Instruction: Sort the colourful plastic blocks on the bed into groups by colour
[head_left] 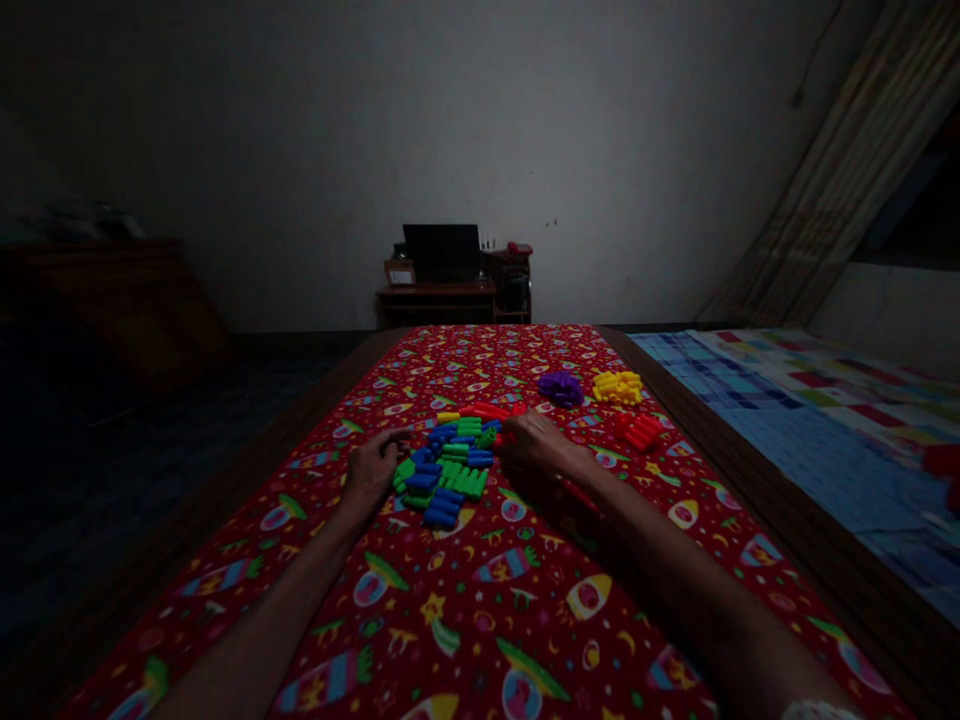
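A mixed pile of blue and green plastic tube-shaped pieces [459, 478] lies on the red patterned cloth [450, 600]. Beside its left edge rests my left hand [370, 466], fingers loosely stretched toward the pile, with nothing seen in it. My right hand [536, 440] is at the pile's right side, fingers closed and pointing down among red tube pieces [484, 411]. Red shows at its fingertips, so it appears to grip a red piece, partly hidden by the fingers. One yellow piece [448, 417] lies at the pile's far edge.
Sorted heaps of purple pieces [561, 389], yellow pieces [618, 388] and red pieces [640, 432] lie to the right. Beyond the table stands a small desk [435, 292] with a dark screen [441, 252]. A bed with a blue checked sheet [742, 450] adjoins on the right.
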